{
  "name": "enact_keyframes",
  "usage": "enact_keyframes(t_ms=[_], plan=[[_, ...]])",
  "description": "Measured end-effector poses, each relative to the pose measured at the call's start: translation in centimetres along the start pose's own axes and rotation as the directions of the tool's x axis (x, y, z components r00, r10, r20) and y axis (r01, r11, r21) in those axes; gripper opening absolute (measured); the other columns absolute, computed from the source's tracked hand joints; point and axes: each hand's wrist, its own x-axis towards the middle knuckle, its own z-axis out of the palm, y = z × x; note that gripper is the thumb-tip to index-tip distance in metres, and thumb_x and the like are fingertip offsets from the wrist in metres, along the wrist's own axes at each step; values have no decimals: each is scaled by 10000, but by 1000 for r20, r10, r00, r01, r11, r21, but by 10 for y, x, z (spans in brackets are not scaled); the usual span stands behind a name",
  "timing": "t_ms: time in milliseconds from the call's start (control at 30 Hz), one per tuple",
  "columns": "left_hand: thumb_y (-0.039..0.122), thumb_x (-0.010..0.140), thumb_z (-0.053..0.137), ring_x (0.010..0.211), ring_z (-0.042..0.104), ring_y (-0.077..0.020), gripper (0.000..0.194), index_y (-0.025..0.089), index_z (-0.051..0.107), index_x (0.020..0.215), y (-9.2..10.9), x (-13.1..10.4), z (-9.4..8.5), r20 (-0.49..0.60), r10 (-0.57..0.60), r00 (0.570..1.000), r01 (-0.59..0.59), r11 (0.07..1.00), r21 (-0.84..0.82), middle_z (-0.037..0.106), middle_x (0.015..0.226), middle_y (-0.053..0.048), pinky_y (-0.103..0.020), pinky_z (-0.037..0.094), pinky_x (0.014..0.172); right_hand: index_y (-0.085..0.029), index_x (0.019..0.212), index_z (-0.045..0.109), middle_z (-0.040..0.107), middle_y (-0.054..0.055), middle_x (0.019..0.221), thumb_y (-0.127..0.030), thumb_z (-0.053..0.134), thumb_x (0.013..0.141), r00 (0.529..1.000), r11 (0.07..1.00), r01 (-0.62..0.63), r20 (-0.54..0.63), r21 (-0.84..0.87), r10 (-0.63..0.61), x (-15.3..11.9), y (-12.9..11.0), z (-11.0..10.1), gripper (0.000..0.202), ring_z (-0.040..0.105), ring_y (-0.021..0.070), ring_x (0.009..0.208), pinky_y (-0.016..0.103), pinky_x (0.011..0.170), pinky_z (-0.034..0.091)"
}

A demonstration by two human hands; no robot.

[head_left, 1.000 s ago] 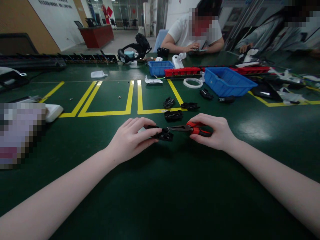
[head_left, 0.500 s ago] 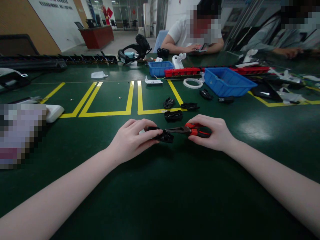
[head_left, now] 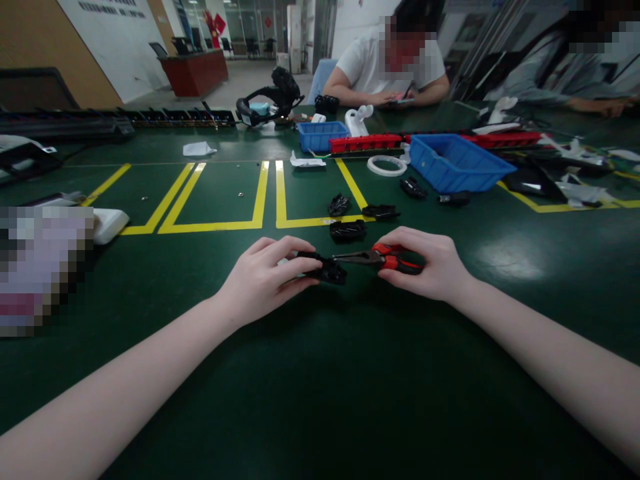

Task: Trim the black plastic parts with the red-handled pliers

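Note:
My left hand [head_left: 273, 273] is closed around a small black plastic part [head_left: 333, 271], holding it just above the green table. In my right hand [head_left: 425, 263] are needle-nose pliers [head_left: 395, 259] with red and black handles. The pliers' jaws point left and reach the upper edge of the black part; whether they grip it I cannot tell. Beyond my hands lie more black plastic pieces: a ribbed one [head_left: 347, 231], a crumpled-looking one [head_left: 339, 205] and a flat one [head_left: 381, 211].
A large blue bin [head_left: 457, 163] stands at back right, a smaller blue bin [head_left: 324, 137] farther left. Near them are a white ring [head_left: 387, 166] and a red strip [head_left: 365, 144]. Yellow tape [head_left: 215, 227] marks the table. A person [head_left: 385, 73] sits opposite.
Hardly anything differs. The pliers' tip and the black part have shifted very slightly, and my left fingers have moved a little on the part.

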Motion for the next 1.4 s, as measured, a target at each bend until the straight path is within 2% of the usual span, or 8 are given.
enact_keyframes(t_ms=[133, 733, 1100, 1400], plan=[[239, 951, 607, 958, 649, -197, 135, 189, 635, 1073, 0, 0, 0, -8, 3, 1000, -3, 1000, -13, 651, 1199, -93, -334, 502, 811, -217, 964, 637, 696, 43, 863, -379, 713, 803, 1000, 1000, 28, -3, -6, -28, 0, 0, 1, 241, 669, 187, 738, 325, 670, 535], [260, 959, 594, 926, 656, -196, 131, 211, 626, 1076, -2, 0, 1, -18, -43, 999, 41, 997, -65, 647, 1201, -78, -351, 517, 805, -229, 970, 644, 703, 40, 861, -396, 712, 796, 1000, 1000, 3, 21, -1, -2, -1, 0, 2, 251, 665, 189, 726, 330, 656, 539], [260, 962, 597, 915, 655, -185, 126, 210, 638, 1071, -2, 1, 1, -27, -54, 998, 52, 995, -81, 646, 1194, -79, -344, 516, 798, -224, 985, 649, 708, 60, 905, -414, 715, 792, 999, 999, 33, 39, -36, -32, -1, 0, 2, 279, 676, 205, 776, 339, 677, 547], [222, 962, 578, 939, 662, -196, 126, 187, 643, 1064, -2, 0, 2, -20, -130, 991, 123, 972, -198, 624, 1191, -94, -385, 559, 815, -237, 991, 654, 713, 49, 917, -400, 720, 796, 1000, 1000, -26, 10, -2, 26, 0, 1, 3, 263, 684, 215, 804, 356, 709, 553]])
